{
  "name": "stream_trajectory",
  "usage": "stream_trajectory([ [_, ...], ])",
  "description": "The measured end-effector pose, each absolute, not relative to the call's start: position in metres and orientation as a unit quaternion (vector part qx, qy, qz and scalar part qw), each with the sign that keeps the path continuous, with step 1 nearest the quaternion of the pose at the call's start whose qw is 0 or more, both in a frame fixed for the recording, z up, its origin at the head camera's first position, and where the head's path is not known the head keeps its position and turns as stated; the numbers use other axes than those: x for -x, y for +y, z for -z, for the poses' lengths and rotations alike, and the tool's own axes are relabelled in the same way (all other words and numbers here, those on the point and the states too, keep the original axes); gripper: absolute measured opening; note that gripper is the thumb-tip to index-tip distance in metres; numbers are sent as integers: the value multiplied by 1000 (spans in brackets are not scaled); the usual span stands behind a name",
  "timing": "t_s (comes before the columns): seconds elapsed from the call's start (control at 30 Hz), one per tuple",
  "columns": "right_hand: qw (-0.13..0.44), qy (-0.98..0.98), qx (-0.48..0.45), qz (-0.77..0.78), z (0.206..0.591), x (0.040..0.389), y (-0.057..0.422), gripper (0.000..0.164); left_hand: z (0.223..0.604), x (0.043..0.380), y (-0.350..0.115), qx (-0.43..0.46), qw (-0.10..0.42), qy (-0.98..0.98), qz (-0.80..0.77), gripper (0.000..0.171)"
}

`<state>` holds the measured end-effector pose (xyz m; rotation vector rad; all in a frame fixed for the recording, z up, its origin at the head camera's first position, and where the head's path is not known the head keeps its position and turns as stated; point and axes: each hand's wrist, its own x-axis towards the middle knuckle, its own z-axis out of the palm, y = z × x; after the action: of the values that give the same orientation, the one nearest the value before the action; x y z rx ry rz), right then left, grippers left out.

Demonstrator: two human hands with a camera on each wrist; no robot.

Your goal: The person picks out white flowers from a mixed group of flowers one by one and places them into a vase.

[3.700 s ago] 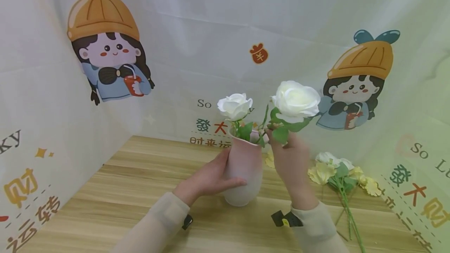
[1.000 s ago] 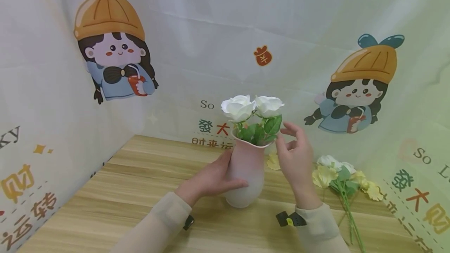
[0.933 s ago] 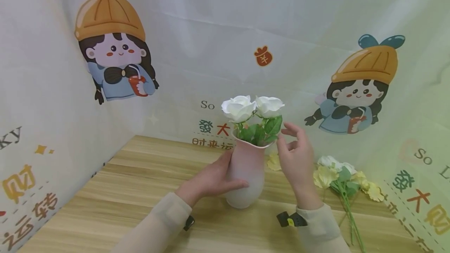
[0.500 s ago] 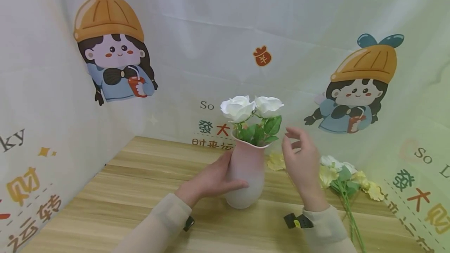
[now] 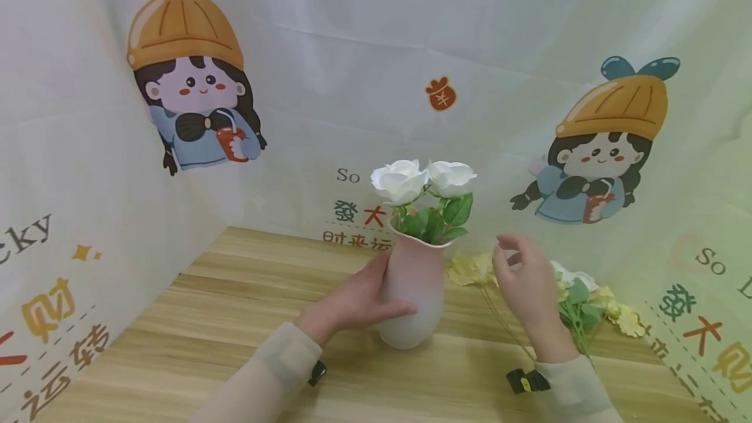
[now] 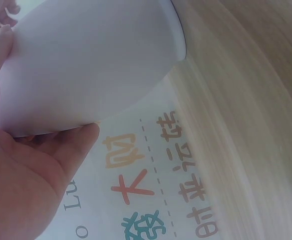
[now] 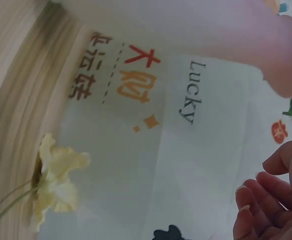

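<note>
A pink-to-white vase (image 5: 412, 292) with a wavy rim stands upright on the table. Two white roses, the left rose (image 5: 399, 181) and the right rose (image 5: 451, 177), rise from its mouth with green leaves (image 5: 457, 210); their lower stems are hidden inside. My left hand (image 5: 355, 299) grips the vase from the left, thumb across the front; the left wrist view shows fingers (image 6: 83, 142) against its far side. Holding nothing, my right hand (image 5: 527, 286) hovers with loosely bent fingers to the right of the vase, in front of a yellow flower (image 5: 470, 268) lying on the table.
More flowers lie at the right, partly behind my right hand: white blooms (image 5: 578, 277), yellow blooms (image 5: 625, 320) and green leaves (image 5: 578, 291). A printed cloth (image 5: 329, 103) hangs behind the wooden table (image 5: 235, 318) and along both sides.
The white rose that my right hand held above the vase now stands in it. My right hand has let go and moved right and down. My left hand has stayed on the vase.
</note>
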<state>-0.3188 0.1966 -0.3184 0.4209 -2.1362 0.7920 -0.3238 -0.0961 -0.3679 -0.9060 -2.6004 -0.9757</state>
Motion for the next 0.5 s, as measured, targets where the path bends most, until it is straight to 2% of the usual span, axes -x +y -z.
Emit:
stream_trajectory([
  [0.5, 333, -899, -111, -260, 344, 337, 248, 28, 369, 325, -97, 299, 109, -889, 330, 111],
])
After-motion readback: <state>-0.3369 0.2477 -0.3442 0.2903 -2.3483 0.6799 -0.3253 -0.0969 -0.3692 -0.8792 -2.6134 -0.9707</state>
